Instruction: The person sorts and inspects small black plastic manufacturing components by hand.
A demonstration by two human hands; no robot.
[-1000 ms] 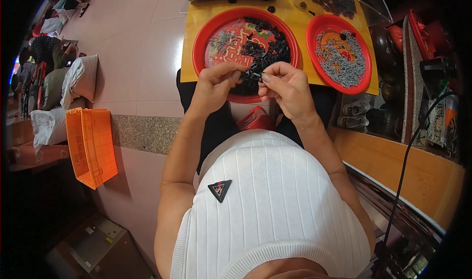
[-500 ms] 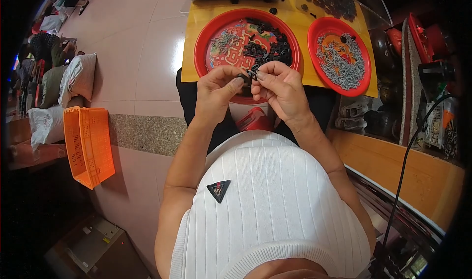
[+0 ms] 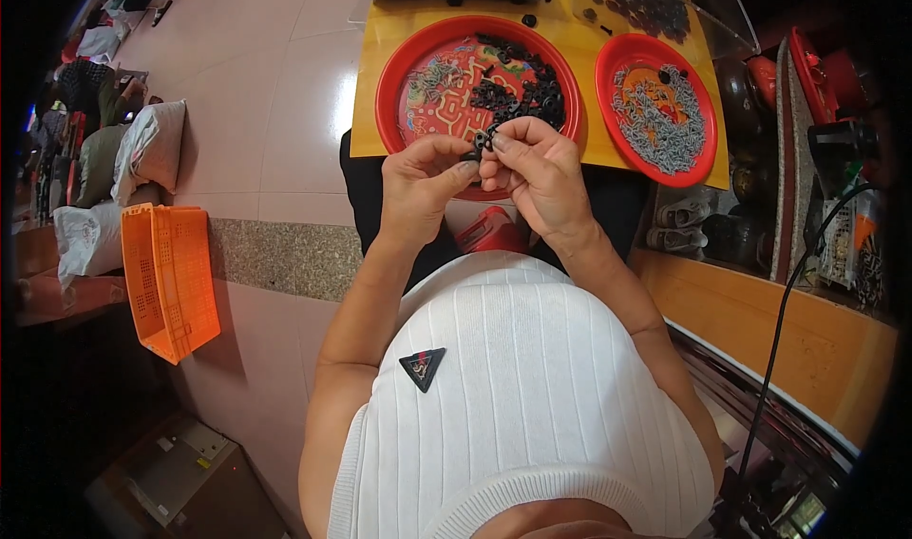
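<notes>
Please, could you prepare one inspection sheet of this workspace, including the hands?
Surface: yellow table.
Job's things: large red tray with small black parts and metal-looking bits; smaller red tray with grey screw-like pieces.
Clutter: loose black bit on the table behind the trays.
Hands: fingers of left hand and right hand meet over the large tray's near edge, pinching small black pieces; exact count unclear.
Cables: black cable hanging at the right.
Surroundings: orange crate and pale sack at the left; shoes at the right.
</notes>
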